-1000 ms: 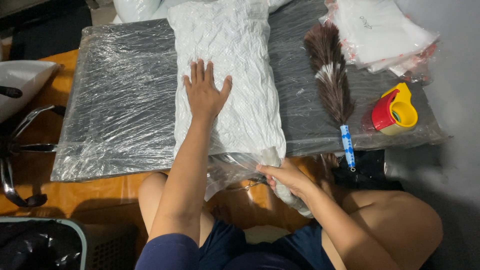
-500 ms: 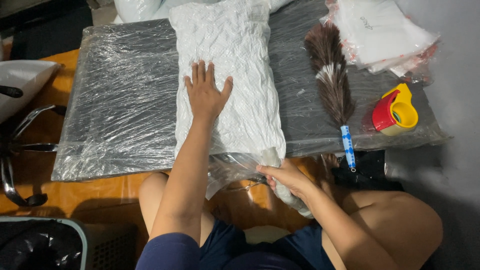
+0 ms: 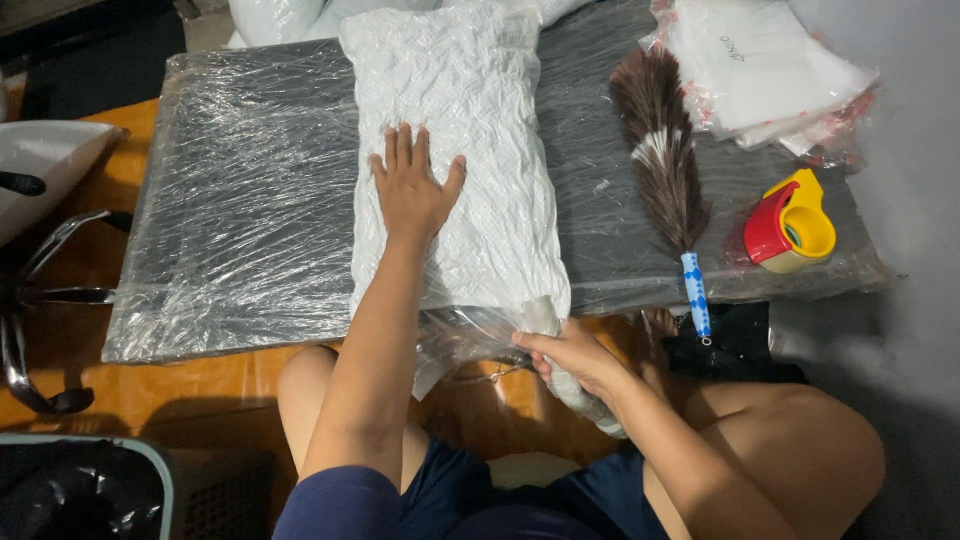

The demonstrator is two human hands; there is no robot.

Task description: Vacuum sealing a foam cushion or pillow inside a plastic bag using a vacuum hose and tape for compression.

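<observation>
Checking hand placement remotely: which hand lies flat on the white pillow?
The left hand, palm down on the white pillow. The right hand instead pinches the clear bag at the table's near edge.

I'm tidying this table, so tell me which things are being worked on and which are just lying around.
In hand:
left hand flat on the white pillow
right hand gripping the clear plastic bag at its near end

Lying about:
feather duster
tape dispenser
stack of plastic bags

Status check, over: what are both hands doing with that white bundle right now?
Left hand flat, fingers spread, pressing on white bundle. Right hand pinching the clear plastic bag at the bundle's near end. Feather duster and tape dispenser lie apart, right side.
</observation>
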